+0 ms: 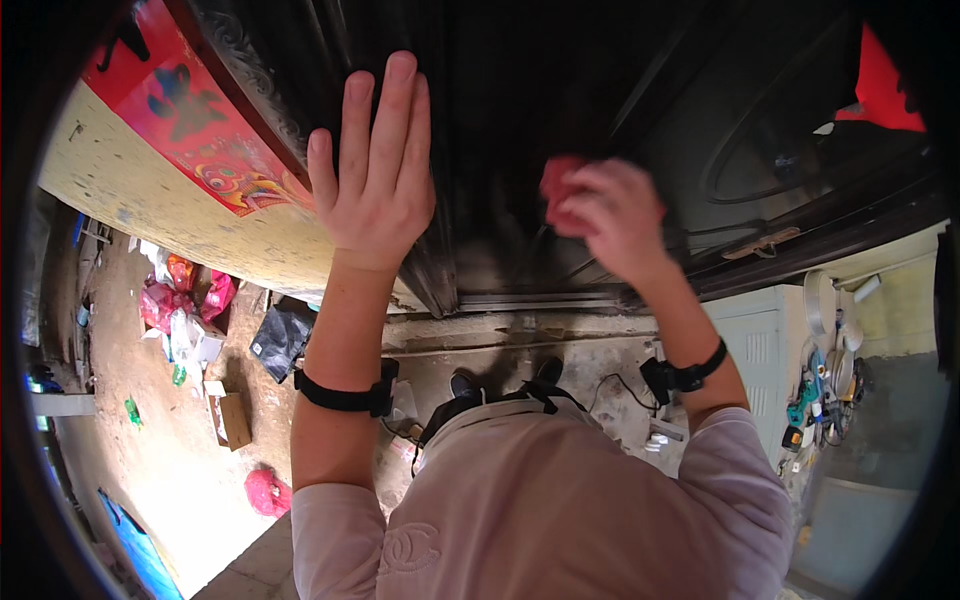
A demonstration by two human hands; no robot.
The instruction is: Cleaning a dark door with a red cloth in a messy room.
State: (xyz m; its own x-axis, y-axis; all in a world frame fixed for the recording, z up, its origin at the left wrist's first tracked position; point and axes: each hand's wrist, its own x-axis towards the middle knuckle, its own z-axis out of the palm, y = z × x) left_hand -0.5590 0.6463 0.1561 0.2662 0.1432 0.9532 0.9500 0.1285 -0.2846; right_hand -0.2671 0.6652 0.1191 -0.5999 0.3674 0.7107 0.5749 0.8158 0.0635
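Observation:
A dark panelled door (517, 97) with raised mouldings fills the upper part of the head view. My left hand (379, 172) lies flat against its left side, fingers stretched upward and holding nothing. Over the dark panel to the right, my right hand (619, 217) grips a red cloth (561, 191); both are blurred. The cloth appears to be against the panel, partly hidden by my fingers. Lower right of that hand is a door handle (761, 244) on a long plate. A torn piece of red paper (889, 86) sticks to the door at the far right.
A red printed banner (217, 127) hangs on the yellowish wall (150, 180) at left. Bags (165, 300), a black bag (281, 341) and a cardboard box (229, 416) lie on the floor outside. The raised sill (517, 330) crosses before my feet. A pale metal cabinet (750, 360) and power tools (806, 401) stand at right.

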